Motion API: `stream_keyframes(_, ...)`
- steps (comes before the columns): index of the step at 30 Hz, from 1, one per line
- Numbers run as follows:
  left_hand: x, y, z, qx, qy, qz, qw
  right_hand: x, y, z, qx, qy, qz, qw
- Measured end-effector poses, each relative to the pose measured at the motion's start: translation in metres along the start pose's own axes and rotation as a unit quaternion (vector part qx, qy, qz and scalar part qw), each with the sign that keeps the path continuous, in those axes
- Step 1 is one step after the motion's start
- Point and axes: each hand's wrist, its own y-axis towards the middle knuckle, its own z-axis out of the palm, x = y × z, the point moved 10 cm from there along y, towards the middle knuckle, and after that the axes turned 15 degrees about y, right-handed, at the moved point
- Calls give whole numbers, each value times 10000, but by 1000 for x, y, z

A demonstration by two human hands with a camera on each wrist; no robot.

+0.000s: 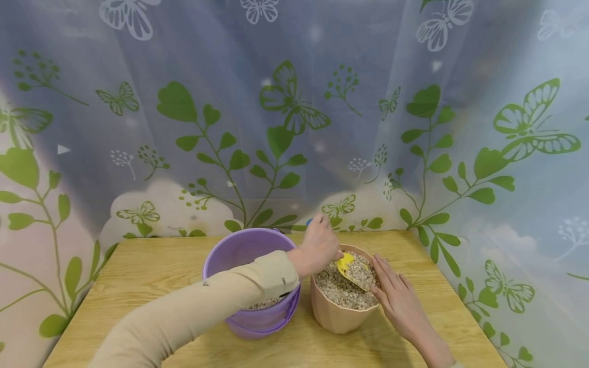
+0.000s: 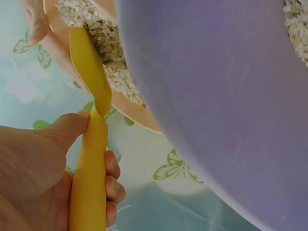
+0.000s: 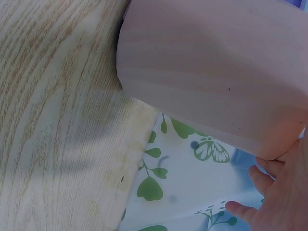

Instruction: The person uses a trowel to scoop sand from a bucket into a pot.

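Observation:
My left hand [image 1: 317,245] grips the yellow handle of a small trowel [image 2: 89,72], thumb along its upper end. In the head view the blade lies over the pot, partly covered by grainy, gravel-like material [image 1: 338,291]. A peach-coloured faceted plant pot [image 1: 338,321] holds this material almost up to its rim. On the pot's right side, my right hand [image 1: 400,299] rests with fingers extended at the rim. In the right wrist view its fingers touch the pot's wall [image 3: 207,72].
Left of the pot stands a purple bucket [image 1: 259,327] with more grainy material low inside, partly hidden by my left sleeve [image 1: 202,301]. Both containers stand on a wood-grain table [image 1: 138,276]. Behind it hangs a curtain [image 1: 349,41] printed with butterflies and leaves.

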Motion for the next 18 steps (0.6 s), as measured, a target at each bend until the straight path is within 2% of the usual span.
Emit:
stream_keyframes(10,5,-4,8,90,-217,-23,9997,3,1,1,2,104,-4,9999)
stream_keyframes(18,9,-8,14,167,-124,-19,9998,1,1,1,-37,208,85,9997)
